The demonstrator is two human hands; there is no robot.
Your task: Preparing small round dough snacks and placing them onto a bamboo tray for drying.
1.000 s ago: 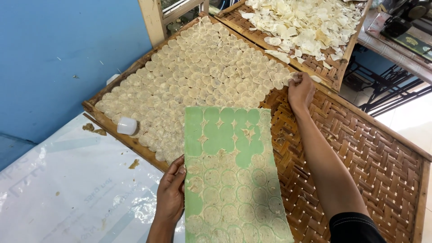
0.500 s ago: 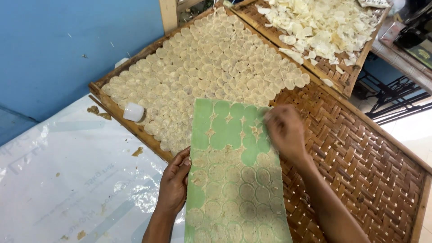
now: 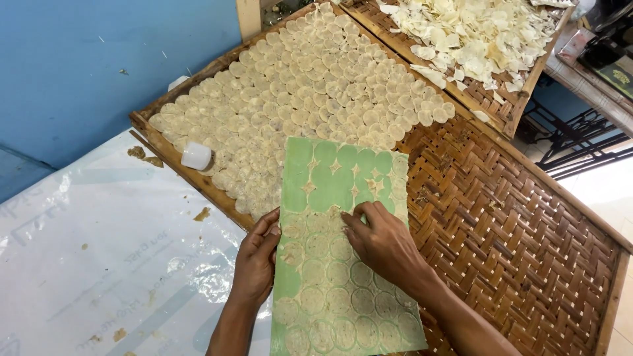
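The left hand (image 3: 256, 260) grips the green board's (image 3: 343, 264) left edge, over the woven bamboo tray (image 3: 527, 244). The right hand (image 3: 382, 240), fingers curled, seems to pinch a pale dough disc (image 3: 339, 214) mid-board; the grip is unclear.

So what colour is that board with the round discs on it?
Light green, seen in the head view: the board shows bare green circles at its far end.

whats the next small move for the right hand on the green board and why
Probably lift the round disc under the right hand's fingertips and carry it to the woven tray. The green board is bare at its far end, discs remain from the fingertips back, the left hand grips the board's edge, and the tray's laid discs stop just beyond it.
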